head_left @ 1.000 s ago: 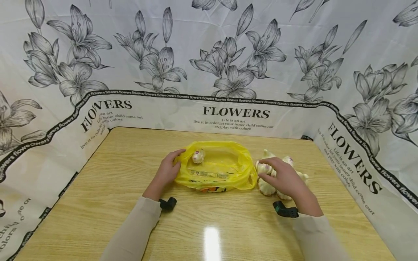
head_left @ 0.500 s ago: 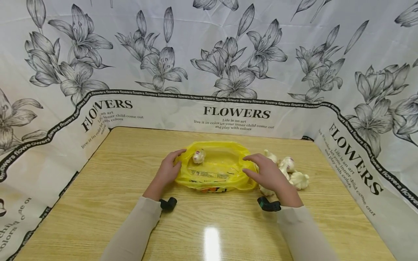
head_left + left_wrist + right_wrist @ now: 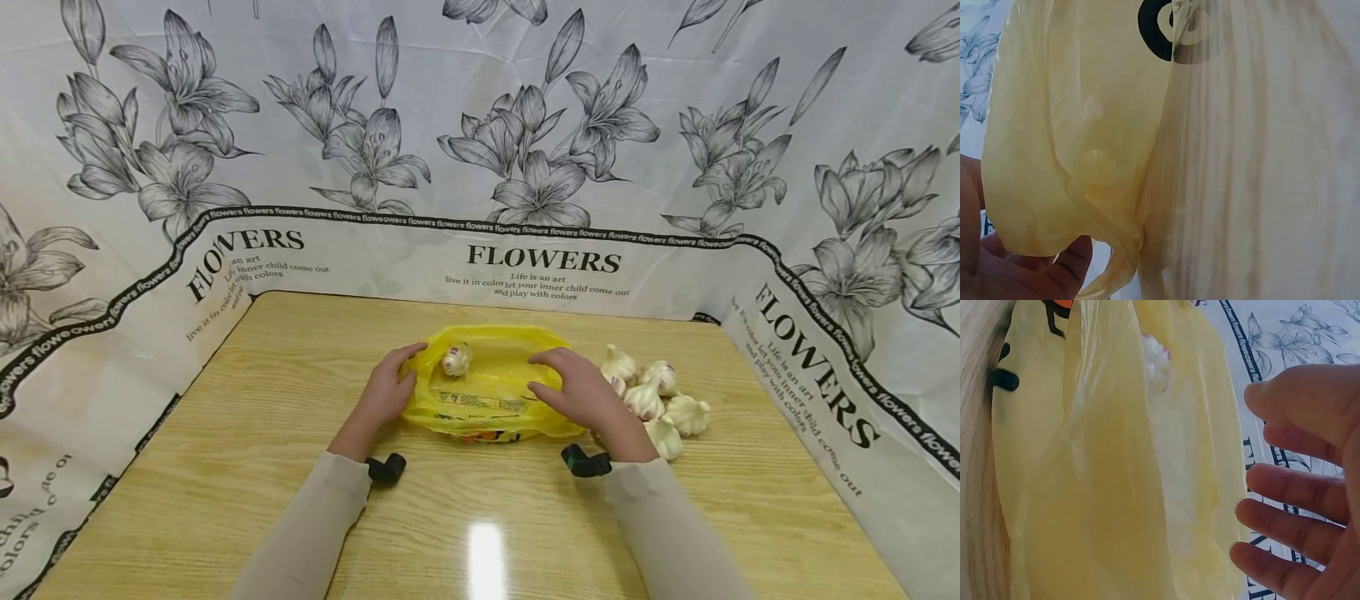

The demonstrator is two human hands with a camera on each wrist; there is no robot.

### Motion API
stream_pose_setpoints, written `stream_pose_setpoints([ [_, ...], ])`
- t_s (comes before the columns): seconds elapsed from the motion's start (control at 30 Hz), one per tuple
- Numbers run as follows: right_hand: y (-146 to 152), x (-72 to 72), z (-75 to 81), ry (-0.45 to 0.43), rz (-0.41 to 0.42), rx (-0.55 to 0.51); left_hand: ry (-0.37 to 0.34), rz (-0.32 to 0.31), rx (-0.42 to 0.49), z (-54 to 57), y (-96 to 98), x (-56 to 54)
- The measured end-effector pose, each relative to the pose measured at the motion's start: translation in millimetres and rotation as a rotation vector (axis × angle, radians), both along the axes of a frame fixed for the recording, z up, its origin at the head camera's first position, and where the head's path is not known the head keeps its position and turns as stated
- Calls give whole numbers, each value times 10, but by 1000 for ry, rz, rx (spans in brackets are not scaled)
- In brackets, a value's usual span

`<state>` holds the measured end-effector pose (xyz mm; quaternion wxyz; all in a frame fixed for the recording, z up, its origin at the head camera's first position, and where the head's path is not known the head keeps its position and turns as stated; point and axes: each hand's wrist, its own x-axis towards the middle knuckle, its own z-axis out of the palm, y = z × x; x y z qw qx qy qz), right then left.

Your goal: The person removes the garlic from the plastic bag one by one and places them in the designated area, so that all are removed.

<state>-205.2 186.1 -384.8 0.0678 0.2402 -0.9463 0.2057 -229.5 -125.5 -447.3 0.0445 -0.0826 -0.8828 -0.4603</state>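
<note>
A yellow plastic bag lies with its mouth spread, one garlic bulb inside at the left. My left hand holds the bag's left rim; in the left wrist view, its fingers curl behind the thin film. My right hand is over the bag's right side, thumb and fingers apart. In the right wrist view, the right hand's spread fingers have nothing between them, fingertips close to the bag's rim. The garlic bulb shows there through the mouth.
Several garlic bulbs lie in a pile on the wooden table, right of the bag and partly behind my right hand. A flower-printed cloth walls the table at the back and sides. Each wrist carries a black camera mount.
My right hand has moved left from the garlic pile to the bag's right side, uncovering more bulbs. The left hand and the bulb inside the bag have stayed in place.
</note>
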Motion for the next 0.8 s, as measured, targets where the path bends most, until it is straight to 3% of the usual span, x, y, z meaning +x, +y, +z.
stream_pose_setpoints([
  [0.8,-478,-166,-126,-66,10,-15,2,5,1,-2,1,5],
])
